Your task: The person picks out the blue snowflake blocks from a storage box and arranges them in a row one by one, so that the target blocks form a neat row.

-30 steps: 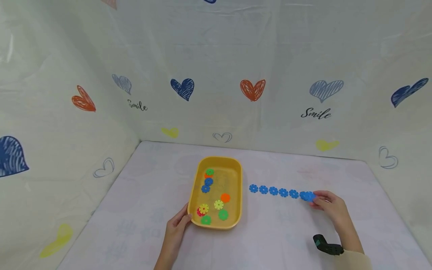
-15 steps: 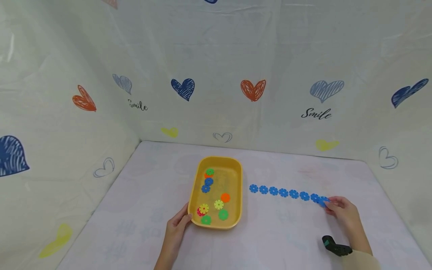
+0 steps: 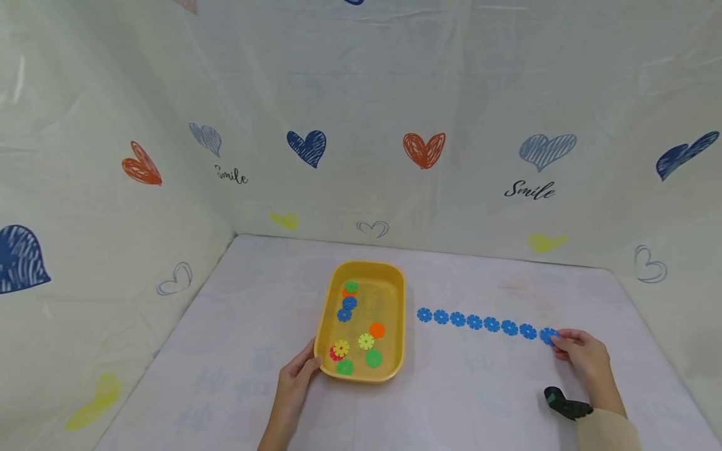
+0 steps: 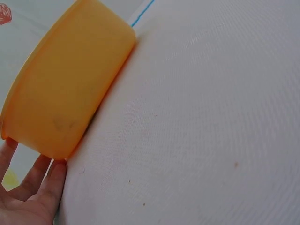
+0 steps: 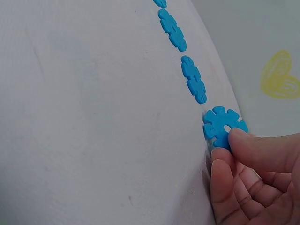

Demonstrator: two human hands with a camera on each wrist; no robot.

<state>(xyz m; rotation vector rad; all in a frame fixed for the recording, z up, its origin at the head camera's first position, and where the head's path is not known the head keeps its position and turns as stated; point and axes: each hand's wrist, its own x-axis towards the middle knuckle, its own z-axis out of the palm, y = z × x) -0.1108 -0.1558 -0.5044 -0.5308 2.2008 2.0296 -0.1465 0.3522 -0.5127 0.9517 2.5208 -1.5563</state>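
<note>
A yellow plastic tray (image 3: pixel 399 326) stands on the table with several snowflake-shaped discs inside, blue, green, orange, yellow and red. My left hand (image 3: pixel 294 379) holds its near left corner, thumb near the rim; the left wrist view shows the fingers (image 4: pixel 35 178) against the tray's outer wall (image 4: pixel 70 79). To the right of the tray runs a row of blue snowflake discs (image 3: pixel 474 322), lying flat. At its right end my right hand (image 3: pixel 586 360) pinches another blue snowflake disc (image 5: pixel 219 124) between thumb and fingers. That disc is tilted up from the table in the right wrist view.
A white cloth covers the table (image 3: pixel 451 401). Heart-printed white curtains (image 3: pixel 361 94) stand behind and at the sides. A black strap-like device (image 3: pixel 566 406) sits at the right wrist, beside the sleeve (image 3: pixel 609 431).
My right hand has moved right along the row. Discs it was holding now lie at the row's end, and one stays in the fingers. The left hand and tray have stayed put.
</note>
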